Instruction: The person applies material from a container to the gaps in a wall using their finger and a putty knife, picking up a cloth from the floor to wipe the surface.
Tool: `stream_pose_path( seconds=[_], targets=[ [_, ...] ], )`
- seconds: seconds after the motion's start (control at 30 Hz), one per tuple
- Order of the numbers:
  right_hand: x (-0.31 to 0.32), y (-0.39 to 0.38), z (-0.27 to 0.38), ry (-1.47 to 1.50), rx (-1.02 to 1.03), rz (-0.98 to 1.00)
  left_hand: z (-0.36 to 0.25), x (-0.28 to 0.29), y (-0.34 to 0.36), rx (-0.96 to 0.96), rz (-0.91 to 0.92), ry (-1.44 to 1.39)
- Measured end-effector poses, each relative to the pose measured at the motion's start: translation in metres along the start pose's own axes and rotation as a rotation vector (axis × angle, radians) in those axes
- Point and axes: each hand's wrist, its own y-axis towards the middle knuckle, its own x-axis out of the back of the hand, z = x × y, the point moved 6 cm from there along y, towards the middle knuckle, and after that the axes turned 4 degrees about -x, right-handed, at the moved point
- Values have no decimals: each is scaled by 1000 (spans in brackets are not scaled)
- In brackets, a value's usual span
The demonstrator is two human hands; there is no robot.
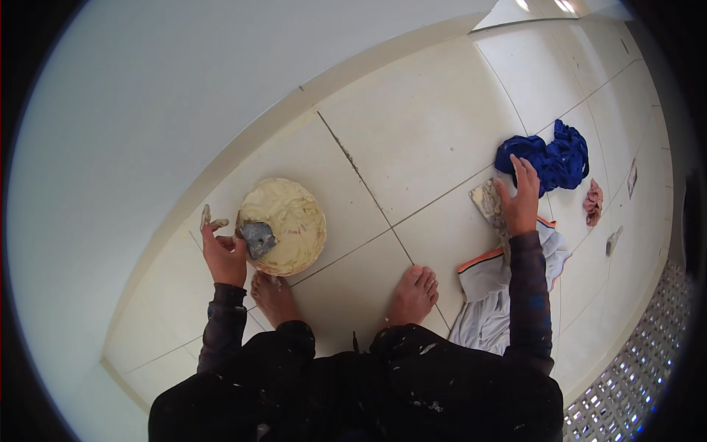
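Cream-coloured paste point(296, 210) fills the round tub point(325, 237) on the pale tiled floor point(434, 118) nearly to its rim, so plenty looks unused; its top is ridged, as if already worked. A dark grey flat scraper blade point(258, 239) lies over the tub's left side, right by the left hand point(225, 258). That hand's fingers are parted and partly curled; whether they grip the blade I cannot tell. The right hand point(523, 206) has its fingers stretched well away from the thumb, beside a paste-smeared flat piece point(486, 202); any hold on it is unclear. The white wall point(169, 96) shows no distinct fresh patch, so how much has been spread cannot be judged.
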Motion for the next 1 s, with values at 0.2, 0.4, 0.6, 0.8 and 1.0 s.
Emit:
stream_pose_path(
  seconds=[0.2,0.4,0.6,0.8,1.0],
  targets=[
    [-49,44,41,376,90,503,8,12,-25,8,-120,14],
    [-121,80,173,490,616,431,9,5,-31,110,-116,-17],
    [-187,103,250,552,634,423,15,3,-35,102,-173,-39],
    [-189,105,253,547,579,270,18,3,-37,132,-193,-52],
    [-179,74,248,424,696,428,24,0,-33,175,-130,-21]
  ],
)
